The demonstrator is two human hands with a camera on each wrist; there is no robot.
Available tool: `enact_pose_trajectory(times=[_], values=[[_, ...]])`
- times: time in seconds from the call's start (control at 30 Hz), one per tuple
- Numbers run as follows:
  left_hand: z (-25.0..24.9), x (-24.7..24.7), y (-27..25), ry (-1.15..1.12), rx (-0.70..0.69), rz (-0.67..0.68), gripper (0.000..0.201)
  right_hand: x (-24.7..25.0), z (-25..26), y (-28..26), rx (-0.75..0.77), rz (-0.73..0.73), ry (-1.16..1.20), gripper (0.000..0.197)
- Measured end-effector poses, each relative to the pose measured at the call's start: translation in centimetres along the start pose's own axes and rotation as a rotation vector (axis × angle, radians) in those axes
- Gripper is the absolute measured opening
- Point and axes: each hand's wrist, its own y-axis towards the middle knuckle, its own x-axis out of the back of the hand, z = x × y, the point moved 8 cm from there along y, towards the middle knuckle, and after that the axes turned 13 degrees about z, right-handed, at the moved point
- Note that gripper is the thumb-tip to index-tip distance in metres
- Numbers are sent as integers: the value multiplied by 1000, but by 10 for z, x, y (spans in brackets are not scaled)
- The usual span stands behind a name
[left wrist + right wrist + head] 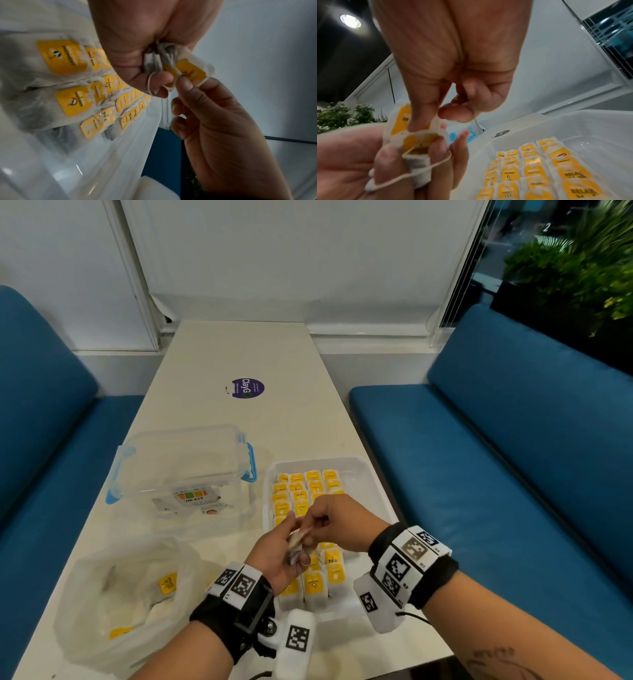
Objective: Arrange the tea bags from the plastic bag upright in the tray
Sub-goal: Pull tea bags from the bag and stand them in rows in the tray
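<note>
My left hand (294,547) hovers over the white tray (375,479) and grips a small bunch of tea bags (297,540) with yellow tags. My right hand (314,524) meets it from the right and pinches the tag end of one tea bag (190,71) in that bunch. In the right wrist view the thumb presses on the yellow tag (402,120), and a string loops over the left fingers (385,162). Several rows of tea bags (308,487) stand upright in the tray. The plastic bag (130,587) lies at front left with a few tea bags inside.
A clear lidded box with blue clips (181,470) stands left of the tray. A purple round sticker (247,388) lies mid-table. Blue benches (496,457) flank the narrow white table (239,354). The tray's far right corner (590,135) holds no bags.
</note>
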Motion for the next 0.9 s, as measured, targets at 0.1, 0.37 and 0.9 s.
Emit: enact_pose_trajectory(times=[0.1, 0.37, 0.9], values=[[4, 4, -2, 43, 39, -4, 43, 11, 0, -3, 10, -71, 56, 16], [5, 11, -11, 165, 73, -80, 33, 31, -17, -14, -81, -122, 315, 18], [4, 7, -12, 173, 8, -59, 17, 7, -86, -27, -553, 195, -94, 16]])
